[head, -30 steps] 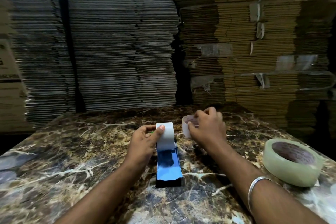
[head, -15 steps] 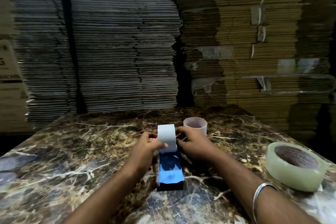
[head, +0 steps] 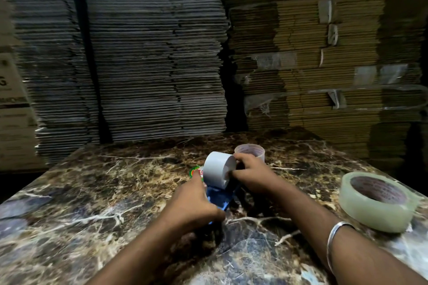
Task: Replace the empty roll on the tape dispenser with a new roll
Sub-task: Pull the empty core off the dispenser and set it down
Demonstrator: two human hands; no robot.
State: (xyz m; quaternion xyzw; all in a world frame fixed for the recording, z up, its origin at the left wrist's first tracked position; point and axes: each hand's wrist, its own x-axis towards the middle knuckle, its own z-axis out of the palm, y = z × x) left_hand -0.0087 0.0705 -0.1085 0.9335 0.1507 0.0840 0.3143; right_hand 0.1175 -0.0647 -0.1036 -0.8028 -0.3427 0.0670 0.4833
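A blue tape dispenser [head: 220, 196] lies on the marble table [head: 92, 203] in the middle of the view. A white roll [head: 217, 168] sits at its far end, tilted toward the left. My left hand [head: 194, 201] grips the dispenser's blue body from the left. My right hand [head: 252, 176] holds the white roll from the right, fingers on its side and top. A red and green label [head: 196, 171] shows just left of the roll. Behind my right hand stands a small bare core [head: 250, 151] on its end.
A large roll of clear tape [head: 377, 200] lies flat near the table's right edge. Tall stacks of flattened cardboard [head: 150, 53] rise close behind the table. A metal bangle [head: 335, 236] circles my right wrist.
My right hand left the bare core standing on the table and moved onto the white roll. My left hand slid down onto the dispenser body. The roll now tilts left.
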